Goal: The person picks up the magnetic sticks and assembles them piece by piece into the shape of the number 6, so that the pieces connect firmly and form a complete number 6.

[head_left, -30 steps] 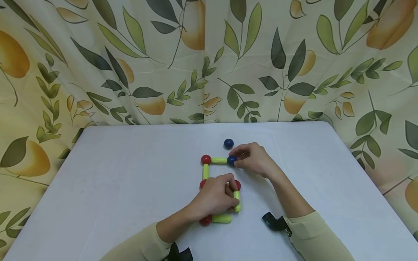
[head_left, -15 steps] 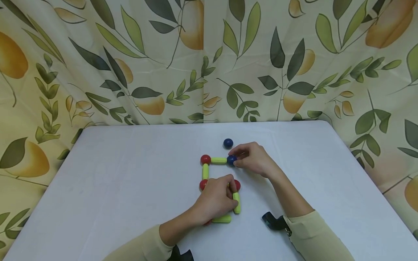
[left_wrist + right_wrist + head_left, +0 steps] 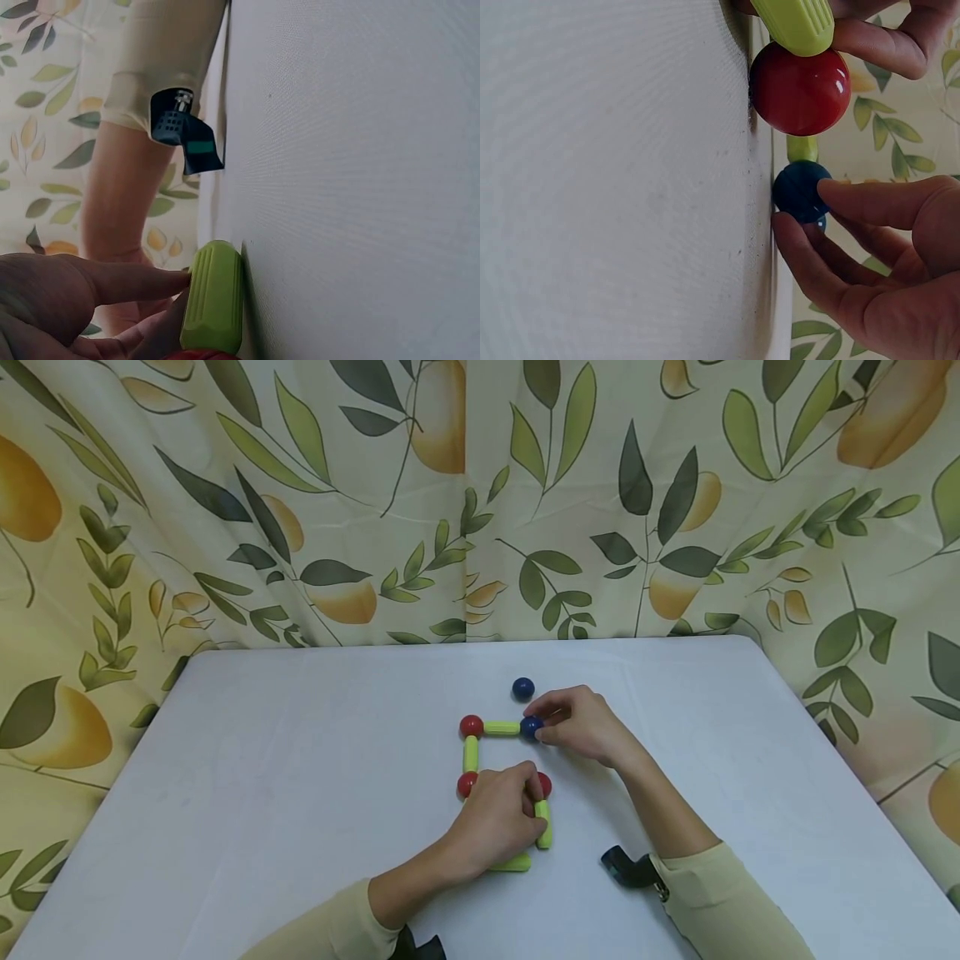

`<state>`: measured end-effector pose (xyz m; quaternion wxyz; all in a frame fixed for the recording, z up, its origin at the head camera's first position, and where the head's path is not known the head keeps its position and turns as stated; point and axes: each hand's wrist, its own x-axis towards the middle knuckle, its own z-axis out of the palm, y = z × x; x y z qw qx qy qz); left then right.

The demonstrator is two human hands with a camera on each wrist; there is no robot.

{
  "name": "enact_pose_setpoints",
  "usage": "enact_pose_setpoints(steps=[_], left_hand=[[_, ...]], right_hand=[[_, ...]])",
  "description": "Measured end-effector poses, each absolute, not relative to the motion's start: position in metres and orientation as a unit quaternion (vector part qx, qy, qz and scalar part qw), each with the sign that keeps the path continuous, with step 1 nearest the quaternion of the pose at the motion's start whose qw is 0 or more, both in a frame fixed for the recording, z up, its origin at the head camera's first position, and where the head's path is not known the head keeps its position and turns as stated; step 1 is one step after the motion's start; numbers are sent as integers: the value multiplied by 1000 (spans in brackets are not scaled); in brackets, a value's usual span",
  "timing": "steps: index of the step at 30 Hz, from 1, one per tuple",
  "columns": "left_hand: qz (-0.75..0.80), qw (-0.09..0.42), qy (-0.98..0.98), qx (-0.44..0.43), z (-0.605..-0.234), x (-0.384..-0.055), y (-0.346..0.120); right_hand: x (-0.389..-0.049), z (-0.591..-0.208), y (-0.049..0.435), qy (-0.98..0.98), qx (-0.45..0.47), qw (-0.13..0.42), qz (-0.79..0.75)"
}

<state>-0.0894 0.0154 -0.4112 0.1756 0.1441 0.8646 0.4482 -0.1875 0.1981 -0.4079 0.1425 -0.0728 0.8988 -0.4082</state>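
My left hand [image 3: 495, 822] pinches a ribbed lime-green rod [image 3: 543, 827], which meets a red ball [image 3: 545, 786] at its far end. That rod [image 3: 214, 300] is close to the tabletop in the left wrist view. With thumb and fingertips my right hand [image 3: 581, 725] holds a dark blue ball [image 3: 531, 727]. This ball sits at the right end of another green rod [image 3: 502, 727], whose left end joins a red ball [image 3: 471, 726]. A green rod [image 3: 470, 754] runs from there down to a red ball [image 3: 467, 785], partly behind my left hand.
A loose dark blue ball [image 3: 523, 688] lies just beyond my right fingertips. Nearer me, a green rod [image 3: 513, 862] lies partly under my left hand and wrist. The white table [image 3: 315, 752] ends at a patterned curtain [image 3: 420, 552].
My left hand has shifted slightly toward the right, and its wrist now hides the near red ball at the lower left. My right hand keeps its hold on the blue ball.
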Motion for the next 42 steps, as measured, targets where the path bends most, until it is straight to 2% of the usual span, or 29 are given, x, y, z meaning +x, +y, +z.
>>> enact_pose_setpoints(steps=[42], left_hand=[[410,141,886,162,-414,-89,17]], right_hand=[[-188,-408,198,899,-75,144,-407]])
